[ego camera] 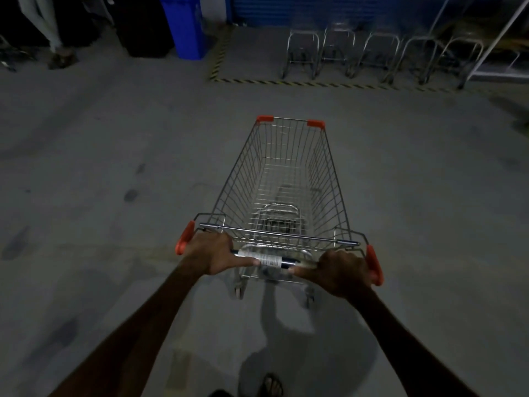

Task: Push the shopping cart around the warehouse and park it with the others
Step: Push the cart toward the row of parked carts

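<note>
An empty wire shopping cart (pixel 289 179) with orange corner caps stands on the concrete floor straight in front of me. My left hand (pixel 211 253) grips the left end of its handle bar (pixel 272 260). My right hand (pixel 342 272) grips the right end. A white label wraps the bar between my hands. Farther ahead at the upper right, a row of several parked carts (pixel 372 55) stands behind a yellow-and-black striped floor line (pixel 315 83).
A blue bin (pixel 184 27) stands at the upper left beside a dark container (pixel 143 27). A person's legs (pixel 54 32) are at the far left. A white shelf frame (pixel 498 44) leans at the far right. Bare concrete lies between cart and striped line.
</note>
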Demonstrator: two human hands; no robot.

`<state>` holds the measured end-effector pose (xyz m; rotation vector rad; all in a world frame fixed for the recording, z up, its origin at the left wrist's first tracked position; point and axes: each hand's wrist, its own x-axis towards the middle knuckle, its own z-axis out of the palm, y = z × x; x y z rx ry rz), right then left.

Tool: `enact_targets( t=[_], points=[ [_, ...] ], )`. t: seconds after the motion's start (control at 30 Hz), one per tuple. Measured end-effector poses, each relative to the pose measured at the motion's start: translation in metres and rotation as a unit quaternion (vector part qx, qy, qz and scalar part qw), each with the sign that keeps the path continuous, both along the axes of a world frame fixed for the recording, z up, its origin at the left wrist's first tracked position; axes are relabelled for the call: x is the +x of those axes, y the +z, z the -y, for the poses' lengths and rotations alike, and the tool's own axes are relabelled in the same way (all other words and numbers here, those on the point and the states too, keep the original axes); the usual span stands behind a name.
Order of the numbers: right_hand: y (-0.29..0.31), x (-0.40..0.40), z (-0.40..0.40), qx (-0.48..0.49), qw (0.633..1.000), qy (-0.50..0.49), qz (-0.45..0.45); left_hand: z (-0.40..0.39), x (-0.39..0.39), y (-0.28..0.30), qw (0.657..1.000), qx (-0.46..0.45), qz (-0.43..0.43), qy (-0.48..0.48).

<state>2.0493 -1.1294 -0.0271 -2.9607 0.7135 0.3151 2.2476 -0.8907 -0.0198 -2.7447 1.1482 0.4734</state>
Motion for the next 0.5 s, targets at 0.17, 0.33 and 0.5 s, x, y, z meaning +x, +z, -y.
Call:
enact_targets(
  t=[0.17,0.33,0.5],
  points=[
    [0.006,0.088,0.051,0.007,1.0,-0.004,-0.006,0.048,0.086,-0.004,1.0,-0.01,0.006,0.003],
    [0.001,0.179,0.094,-0.002,1.0,-0.01,-0.001,0.09,0.18,-0.01,1.0,-0.027,0.004,-0.009],
    [0.004,0.273,0.131,-0.001,1.0,-0.016,-0.015,0.129,0.273,-0.008,0.999,-0.038,0.005,-0.016]
  ],
)
